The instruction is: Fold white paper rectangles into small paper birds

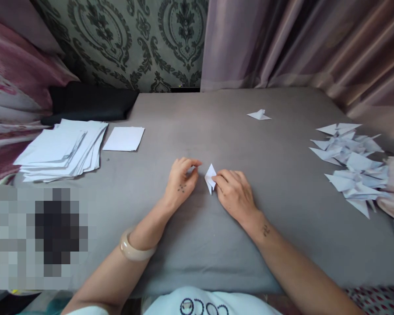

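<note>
A small white folded paper (210,178), diamond-shaped with a split lower end, stands out against the grey cover at the middle. My right hand (234,192) grips its right edge between thumb and fingertips. To the left of the paper, apart from it, is my left hand (183,179); its thumb and index finger are bent toward each other with a gap between them, and nothing shows in it. The other fingers of the left hand are partly hidden.
Several folded paper pieces (351,164) lie heaped at the right, and a single folded piece (260,115) lies at the back. On the left are a stack of white sheets (62,148), a smaller square pile (124,139) and a black folded item (92,103).
</note>
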The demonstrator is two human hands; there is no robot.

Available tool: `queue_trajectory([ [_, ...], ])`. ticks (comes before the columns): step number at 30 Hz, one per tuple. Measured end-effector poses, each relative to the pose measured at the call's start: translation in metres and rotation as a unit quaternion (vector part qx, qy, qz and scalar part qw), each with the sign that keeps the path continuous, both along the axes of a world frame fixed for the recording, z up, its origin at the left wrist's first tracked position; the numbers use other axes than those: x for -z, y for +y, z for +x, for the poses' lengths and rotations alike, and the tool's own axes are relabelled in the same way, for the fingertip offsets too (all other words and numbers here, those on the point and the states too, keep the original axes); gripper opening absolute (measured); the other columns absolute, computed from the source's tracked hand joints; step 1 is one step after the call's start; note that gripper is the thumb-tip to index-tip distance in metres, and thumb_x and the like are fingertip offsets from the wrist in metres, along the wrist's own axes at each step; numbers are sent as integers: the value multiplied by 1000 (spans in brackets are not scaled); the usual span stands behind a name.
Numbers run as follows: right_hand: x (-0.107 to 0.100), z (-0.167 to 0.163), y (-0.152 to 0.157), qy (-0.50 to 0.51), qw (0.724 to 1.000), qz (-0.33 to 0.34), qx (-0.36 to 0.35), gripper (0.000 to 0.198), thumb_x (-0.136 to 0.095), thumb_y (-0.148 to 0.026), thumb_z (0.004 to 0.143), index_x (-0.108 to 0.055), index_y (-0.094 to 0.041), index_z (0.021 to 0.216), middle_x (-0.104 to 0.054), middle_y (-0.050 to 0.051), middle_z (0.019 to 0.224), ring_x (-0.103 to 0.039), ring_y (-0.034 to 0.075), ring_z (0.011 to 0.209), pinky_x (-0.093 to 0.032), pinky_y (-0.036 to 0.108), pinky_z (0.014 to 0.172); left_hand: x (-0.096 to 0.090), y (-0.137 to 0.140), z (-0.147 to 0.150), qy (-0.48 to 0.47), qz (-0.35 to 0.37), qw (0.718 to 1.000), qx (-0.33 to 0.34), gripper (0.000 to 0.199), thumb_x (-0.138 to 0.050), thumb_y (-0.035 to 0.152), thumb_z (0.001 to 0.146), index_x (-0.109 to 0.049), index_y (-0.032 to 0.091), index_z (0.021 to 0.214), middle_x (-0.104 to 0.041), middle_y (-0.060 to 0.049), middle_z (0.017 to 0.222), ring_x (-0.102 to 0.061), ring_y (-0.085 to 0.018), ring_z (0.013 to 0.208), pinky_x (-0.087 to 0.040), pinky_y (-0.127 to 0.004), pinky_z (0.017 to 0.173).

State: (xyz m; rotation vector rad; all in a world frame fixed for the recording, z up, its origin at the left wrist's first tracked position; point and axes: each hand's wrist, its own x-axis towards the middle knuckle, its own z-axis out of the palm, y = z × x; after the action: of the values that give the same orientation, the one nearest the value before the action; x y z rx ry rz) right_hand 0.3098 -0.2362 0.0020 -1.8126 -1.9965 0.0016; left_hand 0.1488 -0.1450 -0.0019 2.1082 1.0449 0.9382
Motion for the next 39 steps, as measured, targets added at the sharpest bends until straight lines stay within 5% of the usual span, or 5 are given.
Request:
queue_trajectory([
  [5, -1, 4, -7, 82, 993, -89, 5, 42, -45, -2, 78, -65, -23, 108, -63, 7, 109, -59, 21, 98, -45, 34, 85, -2, -4, 0, 132, -17, 985, 111, 25, -51, 10, 80, -68, 21, 95, -67, -6, 93, -57, -22, 89, -39, -36, 81],
  [9, -5, 8, -6, 134, 984, -117, 21, 37, -50, -9, 79, -63, -24, 109, -62, 6, 112, -60, 21, 100, -46, 34, 89, -7, -6, -1, 197, -23, 971, 133, 31, -58, 15, 75, -69, 22, 103, -65, -8, 104, -55, -25, 93, -37, -39, 83],
  [18, -4, 14, -4, 198, 970, -139, 13, 22, -58, -25, 87, -66, -25, 107, -63, 5, 112, -62, 21, 101, -49, 35, 89, 0, 7, -9, 147, -50, 974, 164, 19, -60, 25, 85, -71, 22, 99, -65, -7, 98, -55, -22, 88, -41, -36, 82],
  [26, -6, 13, -2, 200, 972, -122, 14, 22, -49, -28, 95, -70, -24, 102, -65, 6, 107, -62, 20, 97, -49, 35, 86, -3, 9, -9, 161, -62, 971, 167, 28, -59, 16, 78, -70, 22, 102, -65, -7, 100, -56, -22, 89, -43, -36, 83],
  [39, 3, 7, -1, 169, 981, -80, 45, 15, -50, -21, 93, -65, -22, 94, -64, 6, 105, -62, 19, 90, -48, 33, 80, 8, 9, -2, 130, -17, 982, 136, 16, -57, 27, 90, -71, 21, 88, -68, -7, 89, -59, -21, 83, -42, -35, 80],
])
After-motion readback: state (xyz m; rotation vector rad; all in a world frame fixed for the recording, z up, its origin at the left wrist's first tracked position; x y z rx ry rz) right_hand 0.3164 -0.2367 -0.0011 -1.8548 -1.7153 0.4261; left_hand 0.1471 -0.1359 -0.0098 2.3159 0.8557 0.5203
